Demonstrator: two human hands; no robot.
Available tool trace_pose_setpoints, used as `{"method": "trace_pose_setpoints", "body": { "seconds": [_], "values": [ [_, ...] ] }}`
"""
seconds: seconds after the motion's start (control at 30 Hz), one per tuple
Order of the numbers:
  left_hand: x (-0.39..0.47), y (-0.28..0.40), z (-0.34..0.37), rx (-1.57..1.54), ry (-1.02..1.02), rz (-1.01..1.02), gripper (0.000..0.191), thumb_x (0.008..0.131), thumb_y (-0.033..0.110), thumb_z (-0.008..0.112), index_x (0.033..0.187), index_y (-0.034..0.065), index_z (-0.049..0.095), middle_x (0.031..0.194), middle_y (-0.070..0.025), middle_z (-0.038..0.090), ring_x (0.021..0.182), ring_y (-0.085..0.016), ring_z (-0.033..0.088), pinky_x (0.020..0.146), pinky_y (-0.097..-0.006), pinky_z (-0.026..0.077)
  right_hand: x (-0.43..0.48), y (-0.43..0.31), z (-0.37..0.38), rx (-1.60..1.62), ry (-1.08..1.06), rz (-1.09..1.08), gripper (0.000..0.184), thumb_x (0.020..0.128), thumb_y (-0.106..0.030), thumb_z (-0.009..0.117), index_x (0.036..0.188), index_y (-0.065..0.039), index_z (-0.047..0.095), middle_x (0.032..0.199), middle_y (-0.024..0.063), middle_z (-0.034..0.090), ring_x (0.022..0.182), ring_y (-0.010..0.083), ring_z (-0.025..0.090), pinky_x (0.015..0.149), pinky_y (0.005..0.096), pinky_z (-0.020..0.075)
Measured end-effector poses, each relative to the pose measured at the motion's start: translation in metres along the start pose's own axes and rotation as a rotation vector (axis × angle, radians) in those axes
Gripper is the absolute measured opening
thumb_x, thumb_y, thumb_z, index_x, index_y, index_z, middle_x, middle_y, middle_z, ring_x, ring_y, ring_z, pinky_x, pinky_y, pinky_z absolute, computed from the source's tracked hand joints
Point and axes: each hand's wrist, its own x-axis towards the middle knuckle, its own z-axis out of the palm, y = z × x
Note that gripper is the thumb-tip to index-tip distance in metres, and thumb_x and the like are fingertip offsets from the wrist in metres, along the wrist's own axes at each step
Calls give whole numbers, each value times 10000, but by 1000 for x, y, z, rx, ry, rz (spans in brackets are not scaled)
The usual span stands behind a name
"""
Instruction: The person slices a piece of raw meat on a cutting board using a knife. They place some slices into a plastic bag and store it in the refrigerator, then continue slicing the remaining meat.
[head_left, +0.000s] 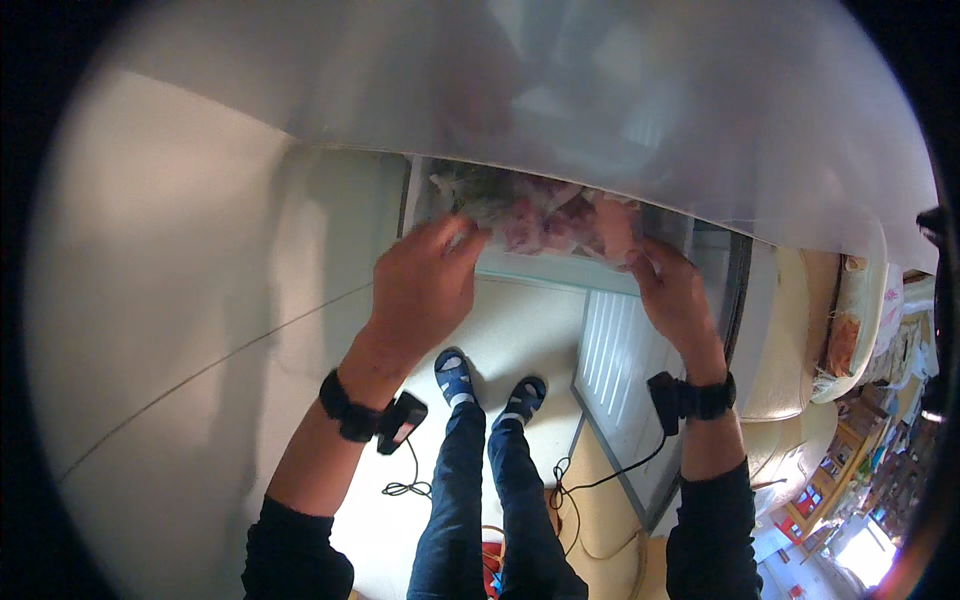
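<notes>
A pulled-out clear refrigerator drawer lies before me, below the large glossy refrigerator front. Inside it are clear plastic bags of pinkish food that looks like raw meat, with something dark green in plastic to their left. My left hand is over the drawer's left part, thumb and forefinger bent at the edge of the plastic; blur hides whether they grip it. At the drawer's right end, my right hand has its thumb and fingers closed on the corner of a plastic bag with pale pink contents.
An open refrigerator door with a ribbed inner panel stands at the lower right. Beyond it are a cream sofa and wooden furniture. Black cables hang from my wrist devices. A pale wall or panel rises at left.
</notes>
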Motion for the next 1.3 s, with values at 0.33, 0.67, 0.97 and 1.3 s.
{"method": "trace_pose_setpoints", "body": {
  "seconds": [0.33, 0.67, 0.97, 1.3],
  "values": [
    [-8, -5, 19, 145, -187, 85, 508, 781, 292, 895, 1209, 86, 713, 1277, -111, 697, 1173, -303, 640, 1046, -469, 527, -69, -37, 31, 1362, -111, 979, 299, 987, -189, 676, 1244, -40, 635, 1072, 144, 762, 1020, 283, 743, 952, 460, 598],
    [50, -10, 30, 132, 99, 49, 579, 830, 170, 842, 1364, 69, 641, 1310, -198, 661, 1217, -407, 615, 1068, -505, 505, 17, -14, 26, 1573, 28, 525, 133, 962, -20, 574, 1055, -10, 668, 1065, 150, 734, 1099, 306, 718, 1047, 502, 582],
    [-125, 36, 22, -394, -238, -202, 694, 935, 66, 728, 1570, 71, 448, 1497, -236, 557, 1345, -423, 582, 1119, -496, 514, 92, 0, 50, 1625, 95, 355, 126, 1038, -25, 593, 1141, -85, 635, 1084, 51, 653, 1027, 200, 654, 1086, 453, 543],
    [-385, 83, -71, -559, -492, -656, 455, 940, 156, 811, 1349, 12, 674, 1177, -201, 770, 1065, -320, 777, 877, -406, 641, -128, 24, -58, 208, 475, 163, 655, 984, -167, 721, 1564, -8, 462, 1540, 189, 521, 1372, 334, 533, 1159, 461, 445]
  ]
}}
